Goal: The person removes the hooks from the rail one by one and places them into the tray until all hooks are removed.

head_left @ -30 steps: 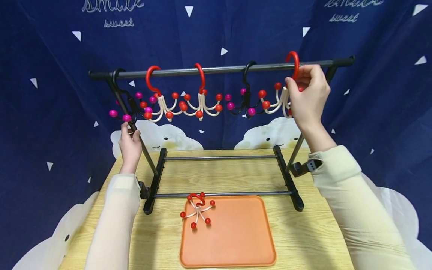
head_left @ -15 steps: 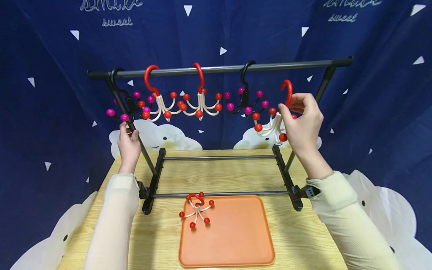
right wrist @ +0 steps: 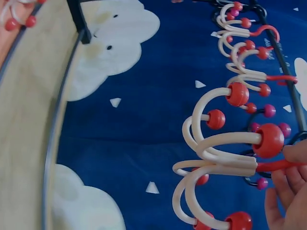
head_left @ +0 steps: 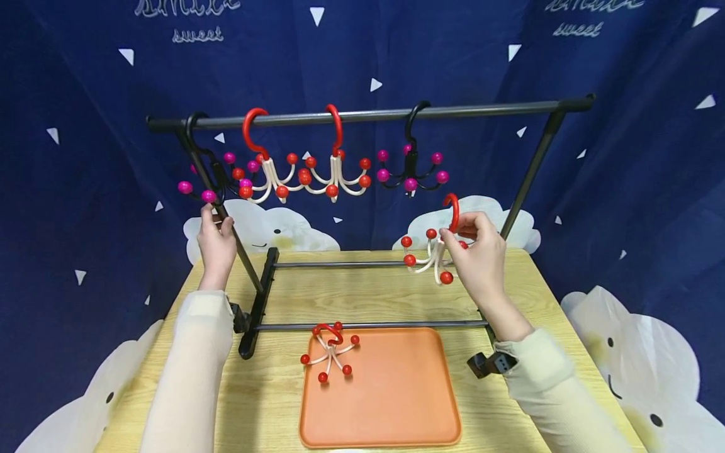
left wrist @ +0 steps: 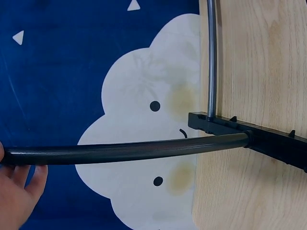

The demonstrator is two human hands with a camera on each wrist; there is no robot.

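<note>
My right hand (head_left: pixel 480 258) pinches a multi-arm hanger (right wrist: pixel 230 165) by its red hook; the hanger has cream arms tipped with red balls and hangs in the air below the rail (head_left: pixel 374 116). My left hand (head_left: pixel 217 246) grips the left post (left wrist: pixel 120 152) of the black rack, fingers curled against it in the left wrist view. On the rail hang two cream hangers with red hooks, one left (head_left: pixel 270 176) and one nearer the middle (head_left: pixel 335 173). A black hanger with pink balls (head_left: pixel 410 165) hangs right of them, another (head_left: pixel 218 173) at the far left.
An orange tray (head_left: pixel 391 396) lies on the wooden table (head_left: pixel 255 402) in front of the rack. One cream-and-red hanger (head_left: pixel 331 351) rests on its back left corner. Two lower crossbars (head_left: pixel 374 325) join the rack's feet. A dark blue curtain (head_left: pixel 362 44) surrounds the table.
My right hand has lifted its hanger off the rail's right end and brought it down and to the left. My left hand keeps its grip on the post.
</note>
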